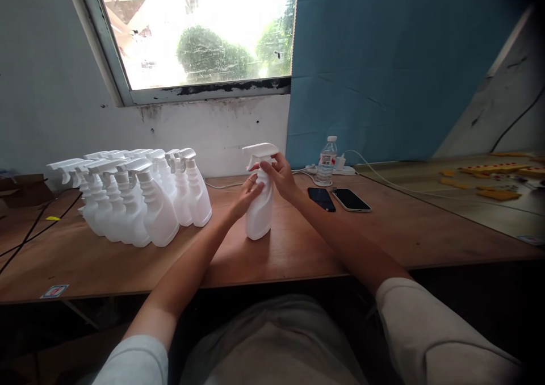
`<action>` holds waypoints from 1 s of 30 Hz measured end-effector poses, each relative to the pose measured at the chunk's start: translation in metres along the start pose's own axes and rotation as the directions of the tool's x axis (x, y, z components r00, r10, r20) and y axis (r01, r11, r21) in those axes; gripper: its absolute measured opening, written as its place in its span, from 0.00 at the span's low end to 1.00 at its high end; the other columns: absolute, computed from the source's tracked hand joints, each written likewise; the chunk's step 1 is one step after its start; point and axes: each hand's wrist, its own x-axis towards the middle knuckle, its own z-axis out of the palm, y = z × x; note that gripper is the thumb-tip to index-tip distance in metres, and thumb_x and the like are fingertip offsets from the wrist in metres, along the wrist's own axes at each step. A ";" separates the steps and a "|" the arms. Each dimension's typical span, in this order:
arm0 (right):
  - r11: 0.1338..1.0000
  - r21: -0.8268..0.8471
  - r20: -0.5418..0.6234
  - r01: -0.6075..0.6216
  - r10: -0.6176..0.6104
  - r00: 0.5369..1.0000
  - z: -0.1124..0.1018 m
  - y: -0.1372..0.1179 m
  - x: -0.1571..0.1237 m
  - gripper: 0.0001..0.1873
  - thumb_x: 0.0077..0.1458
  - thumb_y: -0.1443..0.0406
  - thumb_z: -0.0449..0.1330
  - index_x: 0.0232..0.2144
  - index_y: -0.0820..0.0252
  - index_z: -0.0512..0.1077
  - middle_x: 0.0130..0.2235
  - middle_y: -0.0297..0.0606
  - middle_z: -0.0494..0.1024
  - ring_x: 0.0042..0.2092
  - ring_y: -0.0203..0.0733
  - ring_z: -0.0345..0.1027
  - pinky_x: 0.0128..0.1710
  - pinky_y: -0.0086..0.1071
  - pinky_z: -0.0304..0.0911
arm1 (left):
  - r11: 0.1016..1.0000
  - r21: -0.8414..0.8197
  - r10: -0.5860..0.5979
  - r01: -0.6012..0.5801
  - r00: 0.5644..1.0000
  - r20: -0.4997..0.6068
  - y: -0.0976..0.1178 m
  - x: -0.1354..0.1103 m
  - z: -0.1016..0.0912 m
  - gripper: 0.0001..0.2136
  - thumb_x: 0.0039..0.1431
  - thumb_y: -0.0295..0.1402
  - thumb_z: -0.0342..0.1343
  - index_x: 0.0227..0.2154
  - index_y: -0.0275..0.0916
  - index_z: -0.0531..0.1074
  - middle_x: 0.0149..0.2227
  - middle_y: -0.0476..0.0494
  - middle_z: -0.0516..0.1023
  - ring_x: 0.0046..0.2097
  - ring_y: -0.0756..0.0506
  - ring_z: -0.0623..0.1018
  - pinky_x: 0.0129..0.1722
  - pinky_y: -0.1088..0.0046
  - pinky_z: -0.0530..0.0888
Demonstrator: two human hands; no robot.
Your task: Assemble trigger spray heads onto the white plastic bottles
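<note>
A white plastic spray bottle [259,217] with a trigger head stands upright on the brown wooden table [289,254] in front of me. My left hand [247,195] grips its upper body from the left, with a ring on one finger. Higher up, my right hand [281,175] has its fingers around the neck and the trigger head. The nozzle points left. To the left, a group of matching white spray bottles [159,220] stands close together in rows, each with a trigger head on.
Two phones [351,200] lie right of my hands. Behind them are a clear water bottle [326,166] and a white power strip [344,170] with a cable. Yellow pieces [498,193] lie on the far-right surface. Dark cables [29,231] cross the table's left end.
</note>
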 end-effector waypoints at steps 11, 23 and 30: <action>0.978 0.190 0.040 -0.084 0.078 0.996 -0.004 0.011 0.005 0.24 0.48 0.48 0.65 0.37 0.56 0.62 0.29 0.31 0.75 0.27 0.36 0.71 0.28 0.30 0.69 | 0.948 0.292 0.167 -0.126 0.979 -0.120 -0.009 0.004 -0.021 0.21 0.56 0.48 0.57 0.44 0.36 0.69 0.46 0.37 0.74 0.43 0.45 0.75 0.37 0.73 0.73; 0.973 0.220 0.076 -0.074 0.058 0.995 0.008 0.013 -0.001 0.21 0.53 0.48 0.60 0.38 0.56 0.62 0.29 0.31 0.74 0.27 0.36 0.71 0.25 0.31 0.69 | 0.839 0.458 0.355 -0.294 0.934 -0.050 0.073 0.052 -0.026 0.12 0.54 0.40 0.61 0.33 0.35 0.74 0.27 0.49 0.73 0.25 0.55 0.71 0.26 0.80 0.70; 0.983 0.167 -0.020 -0.070 0.075 0.997 0.014 0.010 0.000 0.27 0.46 0.50 0.65 0.39 0.53 0.55 0.27 0.26 0.74 0.25 0.36 0.70 0.24 0.30 0.67 | 0.871 0.384 0.343 -0.307 0.939 -0.027 0.070 0.049 -0.034 0.13 0.52 0.40 0.63 0.30 0.34 0.71 0.30 0.46 0.76 0.24 0.55 0.71 0.24 0.80 0.69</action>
